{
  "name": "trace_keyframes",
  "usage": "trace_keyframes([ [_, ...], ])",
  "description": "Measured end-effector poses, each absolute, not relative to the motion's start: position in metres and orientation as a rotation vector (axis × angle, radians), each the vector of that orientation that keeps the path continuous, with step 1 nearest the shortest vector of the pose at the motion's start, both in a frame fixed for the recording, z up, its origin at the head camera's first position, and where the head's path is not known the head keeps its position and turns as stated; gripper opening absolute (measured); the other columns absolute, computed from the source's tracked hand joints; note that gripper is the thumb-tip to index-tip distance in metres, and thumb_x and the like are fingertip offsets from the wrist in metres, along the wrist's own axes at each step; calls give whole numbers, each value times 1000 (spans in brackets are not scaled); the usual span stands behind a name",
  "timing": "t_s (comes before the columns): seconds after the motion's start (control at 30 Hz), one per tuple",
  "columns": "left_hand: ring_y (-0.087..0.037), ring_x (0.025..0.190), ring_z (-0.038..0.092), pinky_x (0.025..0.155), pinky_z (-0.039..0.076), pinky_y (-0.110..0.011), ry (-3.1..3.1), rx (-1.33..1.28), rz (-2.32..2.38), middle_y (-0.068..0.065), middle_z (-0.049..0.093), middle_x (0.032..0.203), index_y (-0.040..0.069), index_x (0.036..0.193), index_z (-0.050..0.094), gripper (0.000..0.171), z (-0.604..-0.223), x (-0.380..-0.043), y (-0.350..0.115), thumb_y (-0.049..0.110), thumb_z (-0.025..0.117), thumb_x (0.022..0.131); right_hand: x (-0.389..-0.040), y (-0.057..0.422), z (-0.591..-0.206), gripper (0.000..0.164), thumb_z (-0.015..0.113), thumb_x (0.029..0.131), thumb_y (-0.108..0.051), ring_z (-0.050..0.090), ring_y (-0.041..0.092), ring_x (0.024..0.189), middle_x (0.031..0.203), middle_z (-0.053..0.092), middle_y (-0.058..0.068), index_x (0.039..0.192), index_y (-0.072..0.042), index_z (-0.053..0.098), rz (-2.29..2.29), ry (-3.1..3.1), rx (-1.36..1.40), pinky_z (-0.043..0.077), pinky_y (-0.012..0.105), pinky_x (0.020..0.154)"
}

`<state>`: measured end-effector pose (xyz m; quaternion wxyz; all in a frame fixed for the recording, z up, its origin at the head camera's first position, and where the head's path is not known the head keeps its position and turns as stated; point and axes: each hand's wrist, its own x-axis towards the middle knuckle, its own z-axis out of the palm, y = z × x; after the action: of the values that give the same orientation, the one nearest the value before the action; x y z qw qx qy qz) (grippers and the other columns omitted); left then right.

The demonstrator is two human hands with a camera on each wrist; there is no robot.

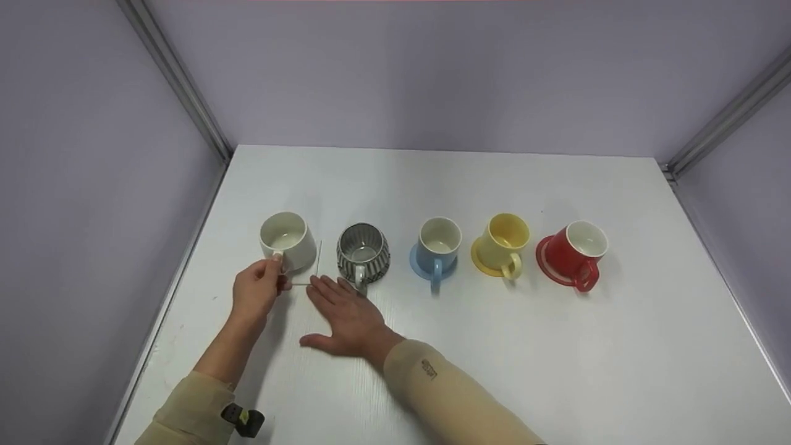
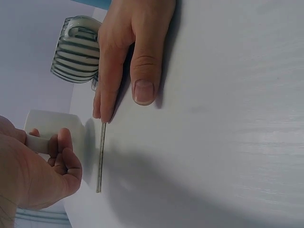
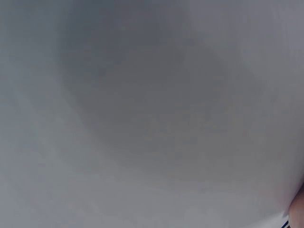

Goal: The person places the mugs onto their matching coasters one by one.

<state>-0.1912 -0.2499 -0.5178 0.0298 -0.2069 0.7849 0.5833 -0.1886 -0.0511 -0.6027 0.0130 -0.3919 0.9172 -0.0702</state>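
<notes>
At the left of the head view, my left hand [image 1: 256, 289] pinches the handle of a white mug [image 1: 296, 244]. A thin white square coaster [image 2: 100, 159] shows its edge close by the mug; whether the mug rests on it I cannot tell. Palm down on the table, my right hand [image 1: 352, 318] has straight fingers and a spread thumb. Its fingertips touch the coaster's near right corner. Just beyond this hand stands a grey striped mug [image 1: 364, 250], its handle close to the fingers. The right wrist view is mostly blurred pale surface.
To the right, a blue mug [image 1: 439, 244], a yellow mug [image 1: 505, 241] and a red mug [image 1: 568, 253] stand on round coasters of matching colours. Purple-grey walls [image 1: 432, 74] border the white table [image 1: 525, 358] at the back and both sides.
</notes>
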Motion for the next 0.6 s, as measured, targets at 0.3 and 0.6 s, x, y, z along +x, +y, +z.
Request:
trace_keyframes([
  [0.3,-12,81,66,72,52,-22,2417,-653,1796,-10,68,98,-5,113,68,46,-518,-190,-250,38,50,114,-188,-51,-601,99,27,99,-84,9,15,162,177,14,0,171,-17,17,-212,2853,-1216,5,32,130],
  [0.6,-13,82,64,70,49,-22,2434,-638,1781,-9,67,98,-3,111,67,46,-520,-186,-250,39,49,114,-188,-51,-600,99,29,99,-84,9,15,162,177,15,-1,171,-17,19,-231,2846,-1211,5,32,130],
])
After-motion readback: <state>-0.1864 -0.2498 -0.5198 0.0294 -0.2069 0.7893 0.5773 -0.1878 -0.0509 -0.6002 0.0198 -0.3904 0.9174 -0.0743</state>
